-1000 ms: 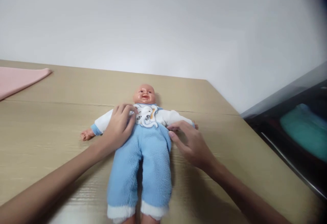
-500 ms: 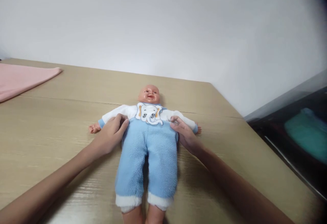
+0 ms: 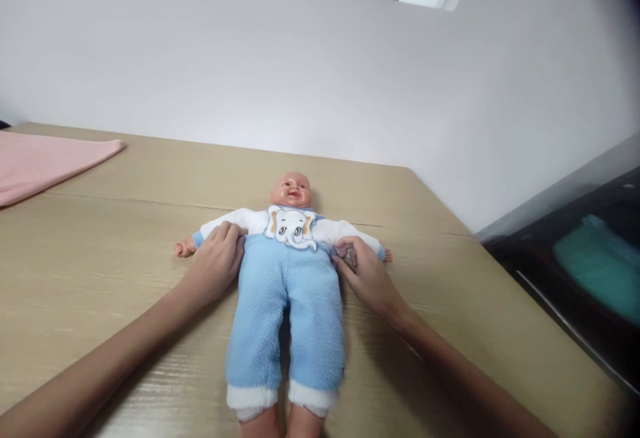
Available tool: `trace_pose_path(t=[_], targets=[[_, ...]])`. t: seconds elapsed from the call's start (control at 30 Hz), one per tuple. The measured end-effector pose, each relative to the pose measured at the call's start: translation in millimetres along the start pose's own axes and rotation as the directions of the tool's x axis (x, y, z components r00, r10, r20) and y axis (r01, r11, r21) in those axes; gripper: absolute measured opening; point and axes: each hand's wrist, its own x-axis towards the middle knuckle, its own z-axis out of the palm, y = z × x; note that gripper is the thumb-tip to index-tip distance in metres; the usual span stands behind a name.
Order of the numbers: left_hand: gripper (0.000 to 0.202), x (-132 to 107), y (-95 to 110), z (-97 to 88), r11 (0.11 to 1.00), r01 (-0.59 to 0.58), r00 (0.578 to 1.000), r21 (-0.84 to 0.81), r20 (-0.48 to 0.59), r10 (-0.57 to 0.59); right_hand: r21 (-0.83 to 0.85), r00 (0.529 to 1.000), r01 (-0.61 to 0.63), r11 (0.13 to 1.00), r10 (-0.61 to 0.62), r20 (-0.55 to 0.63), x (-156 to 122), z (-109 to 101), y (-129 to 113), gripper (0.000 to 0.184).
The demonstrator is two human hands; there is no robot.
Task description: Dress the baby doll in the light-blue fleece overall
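Note:
A baby doll (image 3: 293, 190) lies on its back on the wooden table, head away from me and arms spread out. It wears a white-sleeved top with an elephant patch (image 3: 291, 228) on the chest, and fuzzy blue pants (image 3: 287, 291) with white cuffs. My left hand (image 3: 219, 255) is closed at the left side of the waistband, its thumb mostly hidden behind the fingers. On the opposite side, my right hand (image 3: 363, 268) pinches the waistband edge between thumb and curled fingers. Below the cuffs the doll's bare legs run out of view.
Pink folded cloth (image 3: 50, 161) lies on the table (image 3: 125, 358) at the far left. A pale wall (image 3: 250, 58) rises behind the table. To the right, beyond the table edge, is a dark surface with a blurred green thing (image 3: 600, 265).
My left hand has turned so its back faces up and the thumb has slipped from sight. My right fingers have curled more at the waistband. The camera view has tilted slightly upward.

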Motion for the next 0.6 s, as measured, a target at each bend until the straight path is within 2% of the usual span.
trace_pose_path(t=[0.13,0.2,0.27,0.33,0.43,0.47,0.53,0.6], targets=[[0.024,1,1,-2.4,0.941,-0.092,0.995,0.325,0.057,0.078,-0.242,0.982,0.109,0.964,-0.142,-0.124,-2,-30,30,0.027],[0.021,7,5,-9.9,0.899,-0.092,0.995,0.427,0.073,0.067,-0.336,0.973,0.185,0.923,-0.221,-0.07,-4,-49,51,0.041],[0.021,15,14,-18.3,0.885,-0.074,0.997,0.459,0.04,0.062,-0.346,0.978,0.197,0.917,-0.21,0.0,-6,-66,72,0.057],[0.023,26,29,-23.9,0.916,-0.091,0.994,0.391,-0.014,0.105,-0.274,0.99,0.143,0.951,-0.131,0.061,-8,-77,87,0.066],[0.016,44,63,-21.6,0.962,-0.235,0.969,0.139,-0.041,0.242,-0.122,0.991,0.004,0.993,0.012,0.134,-9,-84,92,0.06],[0.015,50,76,-17.6,0.954,-0.296,0.955,0.05,-0.018,0.297,-0.069,0.987,-0.048,0.996,0.058,0.149,-8,-85,90,0.058],[0.029,61,102,-6.2,0.91,-0.406,0.91,-0.077,0.055,0.411,0.053,0.979,-0.148,0.988,0.139,0.147,-6,-86,82,0.06],[0.047,73,126,7.3,0.872,-0.476,0.86,-0.115,0.147,0.489,0.199,0.973,-0.221,0.955,0.202,0.112,-6,-85,73,0.063]])
